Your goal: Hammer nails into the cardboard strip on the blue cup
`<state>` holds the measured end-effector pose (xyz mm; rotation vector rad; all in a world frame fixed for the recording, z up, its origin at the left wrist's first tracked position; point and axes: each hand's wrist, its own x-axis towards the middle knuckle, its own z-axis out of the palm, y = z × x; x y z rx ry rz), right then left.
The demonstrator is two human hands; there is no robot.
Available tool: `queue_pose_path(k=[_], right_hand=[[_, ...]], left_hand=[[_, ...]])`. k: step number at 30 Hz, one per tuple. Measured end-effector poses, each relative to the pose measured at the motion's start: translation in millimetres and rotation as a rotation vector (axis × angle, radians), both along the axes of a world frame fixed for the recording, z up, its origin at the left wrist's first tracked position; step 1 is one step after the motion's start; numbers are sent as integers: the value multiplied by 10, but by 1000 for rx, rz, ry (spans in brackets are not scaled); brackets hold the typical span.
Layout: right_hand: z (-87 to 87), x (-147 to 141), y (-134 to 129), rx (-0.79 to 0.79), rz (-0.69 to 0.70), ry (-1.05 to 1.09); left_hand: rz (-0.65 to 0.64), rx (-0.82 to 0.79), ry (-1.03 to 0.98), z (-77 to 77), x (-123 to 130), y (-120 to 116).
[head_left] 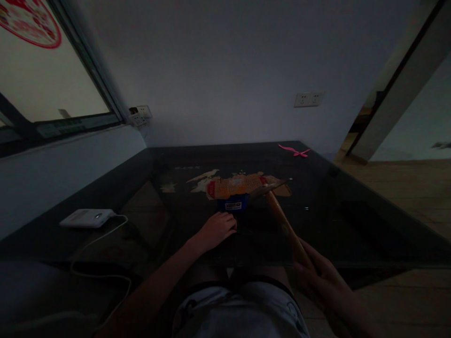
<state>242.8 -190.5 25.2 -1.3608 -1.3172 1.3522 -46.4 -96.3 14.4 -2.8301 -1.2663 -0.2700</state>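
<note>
My left hand (217, 229) rests on the dark table just in front of a small blue box (232, 203), its fingers curled together. Whatever may be under those fingers is hidden. My right hand (319, 277) is wrapped round the wooden handle of a hammer (287, 225). The hammer's long dark head is over the right part of a flattened orange-brown cardboard packet (239, 185). That packet lies behind the blue box and partly overlaps it in view. In the dim light, fine details of the hammer head are hard to make out.
A white power bank (87, 218) with a white cable (102, 231) lies at the table's left. Pink strips (296, 151) lie near the back right edge. Pale torn patches (204, 180) show beside the packet. A wall with sockets (308, 99) stands behind the table (190, 159).
</note>
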Motion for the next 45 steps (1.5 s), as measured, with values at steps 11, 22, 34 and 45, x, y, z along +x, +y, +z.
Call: queue_pose_path(k=[11,22,34,45], right_hand=[[-95,19,-38,-8,-78,74],[-117,2,-62,-72,-80,161],[-102,-23,-28,-55,-36,183],[-88,-53,26,29,-21,91]], left_hand=[[63,62,-7,-34,-21,-2],[69,81,-465,262,-97,-164],[283,203,-1123,708,-182,979],[288,76,-1023,449,-207,1122]])
